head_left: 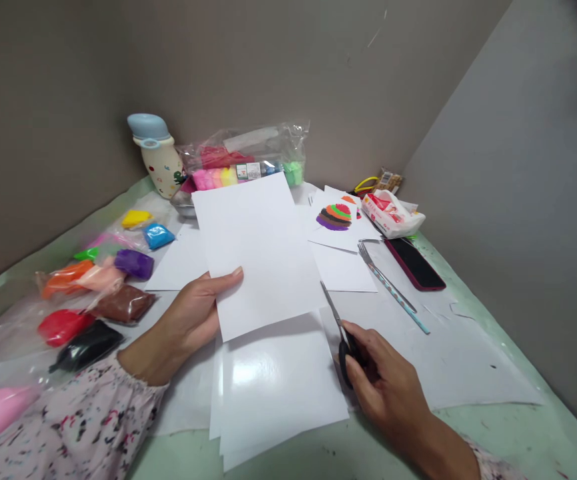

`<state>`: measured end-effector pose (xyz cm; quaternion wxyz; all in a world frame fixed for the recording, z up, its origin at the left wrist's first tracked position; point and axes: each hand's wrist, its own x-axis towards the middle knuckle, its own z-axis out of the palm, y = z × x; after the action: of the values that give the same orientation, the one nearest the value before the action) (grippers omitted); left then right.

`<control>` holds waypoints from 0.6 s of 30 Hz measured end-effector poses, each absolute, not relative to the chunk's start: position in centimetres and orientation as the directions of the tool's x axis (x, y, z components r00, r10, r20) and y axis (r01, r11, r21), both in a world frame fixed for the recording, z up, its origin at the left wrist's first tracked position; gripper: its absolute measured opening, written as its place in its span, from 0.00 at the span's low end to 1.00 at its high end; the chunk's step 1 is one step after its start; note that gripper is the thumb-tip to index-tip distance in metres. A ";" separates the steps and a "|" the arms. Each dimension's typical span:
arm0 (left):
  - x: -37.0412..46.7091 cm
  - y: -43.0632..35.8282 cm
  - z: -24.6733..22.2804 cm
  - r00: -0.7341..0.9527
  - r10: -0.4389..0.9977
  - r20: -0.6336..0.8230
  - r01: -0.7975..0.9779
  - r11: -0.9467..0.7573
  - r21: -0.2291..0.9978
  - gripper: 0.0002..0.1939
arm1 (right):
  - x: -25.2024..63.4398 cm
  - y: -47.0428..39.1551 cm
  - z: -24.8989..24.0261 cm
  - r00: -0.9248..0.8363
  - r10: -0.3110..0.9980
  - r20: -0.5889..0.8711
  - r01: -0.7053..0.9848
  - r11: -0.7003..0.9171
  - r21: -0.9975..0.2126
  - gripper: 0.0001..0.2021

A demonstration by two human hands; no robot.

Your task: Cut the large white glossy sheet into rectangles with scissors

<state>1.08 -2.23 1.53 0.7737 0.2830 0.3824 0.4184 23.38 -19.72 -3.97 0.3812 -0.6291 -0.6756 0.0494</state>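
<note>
My left hand [191, 319] grips the lower left corner of a white sheet of paper [258, 247], lifted and tilted above the table. My right hand [376, 380] holds a pair of black-handled scissors [338, 327], whose blades point up toward the sheet's right edge. A stack of white sheets [273, 387] lies flat under both hands.
Small bags of coloured clay [93, 293] lie at the left. At the back stand a bottle with a blue cap [157, 155] and a clear bag of clay [248, 163]. A coloured drawing [335, 217], a white packet [392, 213], a fork [388, 283] and a dark phone [415, 263] lie at the right.
</note>
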 end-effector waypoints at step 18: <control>1.0 -2.5 0.6 0.397 0.844 -0.360 -0.413 0.514 0.752 0.20 | 23.4 -19.5 -3.8 0.093 0.886 0.455 0.790 0.213 -0.576 0.19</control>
<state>1.04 -2.53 0.59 0.7850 0.2871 0.3756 0.4004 23.42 -19.49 -3.76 0.3958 -0.6244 -0.6707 0.0606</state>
